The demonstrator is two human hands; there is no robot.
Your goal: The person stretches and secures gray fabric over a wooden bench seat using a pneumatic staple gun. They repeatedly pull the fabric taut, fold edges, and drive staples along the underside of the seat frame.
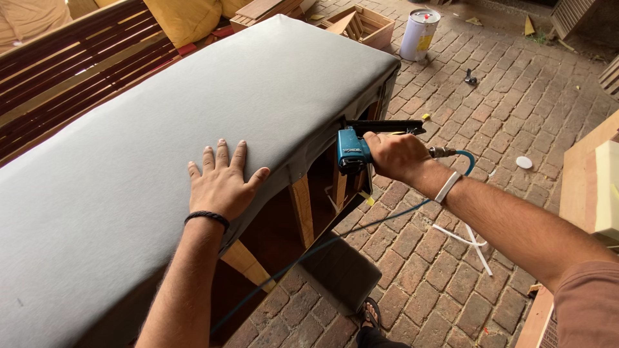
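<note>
Head view: grey upholstered bench seat [193,116] being stapled along its near-right edge.

Near, the left hand [221,182] lies flat with fingers spread, pressing the fabric taut just above the edge. To its right, the right hand [396,154] grips a teal pneumatic stapler [353,149], nose against the wooden frame [302,209]; its air hose [387,222] trails down. Open brick floor [503,103] lies right, a white can [419,33] far.

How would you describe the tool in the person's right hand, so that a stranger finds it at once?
Start at the long grey upholstered bench on the brick floor. At its front edge, the right hand grips a teal staple gun. A thin blue hose runs from its back, and no other tool here is teal.
</note>
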